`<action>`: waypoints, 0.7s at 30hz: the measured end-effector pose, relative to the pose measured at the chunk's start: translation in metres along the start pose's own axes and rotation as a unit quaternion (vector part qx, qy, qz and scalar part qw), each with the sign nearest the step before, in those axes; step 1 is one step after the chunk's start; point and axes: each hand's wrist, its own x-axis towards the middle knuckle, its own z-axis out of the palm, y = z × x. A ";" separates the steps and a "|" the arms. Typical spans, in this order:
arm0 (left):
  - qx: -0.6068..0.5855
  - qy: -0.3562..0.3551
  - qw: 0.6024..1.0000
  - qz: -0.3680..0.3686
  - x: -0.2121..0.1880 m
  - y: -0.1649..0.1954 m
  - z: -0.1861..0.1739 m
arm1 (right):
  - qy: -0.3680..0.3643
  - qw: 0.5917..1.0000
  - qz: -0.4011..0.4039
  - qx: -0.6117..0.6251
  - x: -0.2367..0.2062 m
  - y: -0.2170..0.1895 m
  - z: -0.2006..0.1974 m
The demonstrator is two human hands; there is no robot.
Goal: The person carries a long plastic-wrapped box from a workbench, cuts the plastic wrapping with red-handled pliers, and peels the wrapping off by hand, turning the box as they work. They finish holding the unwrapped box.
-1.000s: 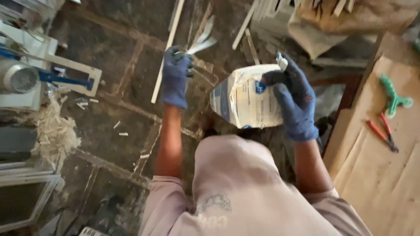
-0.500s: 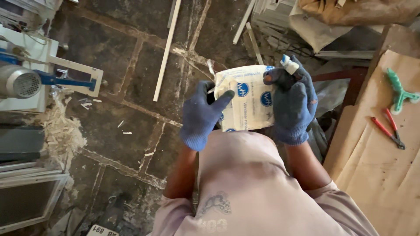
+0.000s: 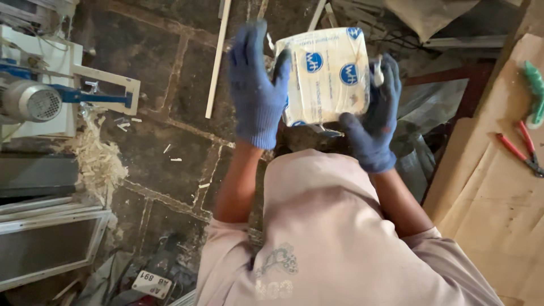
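Up front, both gloved hands on a white packet (image 3: 326, 73): left hand (image 3: 256, 90) flat and open against its left edge, right hand (image 3: 371, 116) gripping its right side. Held above stone floor (image 3: 170, 85). Red pliers (image 3: 521, 148) on plywood (image 3: 498, 192) well right; motor (image 3: 31, 101) far left.

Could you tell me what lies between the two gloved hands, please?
In the head view, a white packet with blue round marks sits between the left hand and right hand.
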 end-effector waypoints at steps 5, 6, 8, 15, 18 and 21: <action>-0.024 -0.098 0.982 0.159 0.040 0.007 0.039 | 0.061 0.965 -0.055 -0.248 -0.022 -0.002 -0.007; -0.019 -0.126 0.978 0.162 0.047 0.009 0.051 | 0.047 0.958 -0.068 -0.275 -0.025 -0.005 -0.009; 0.026 -0.151 0.974 0.166 0.056 0.010 0.071 | 0.023 0.940 -0.098 -0.326 -0.024 -0.012 -0.012; 0.088 -0.118 0.977 0.155 0.068 0.019 0.106 | 0.096 0.929 -0.024 -0.356 0.012 -0.019 0.002; 0.060 -0.109 0.979 0.161 0.067 0.026 0.107 | 0.139 0.920 -0.017 -0.366 0.026 -0.018 0.005; 0.050 -0.111 0.980 0.160 0.064 0.031 0.104 | 0.159 0.918 0.003 -0.363 0.030 -0.019 0.007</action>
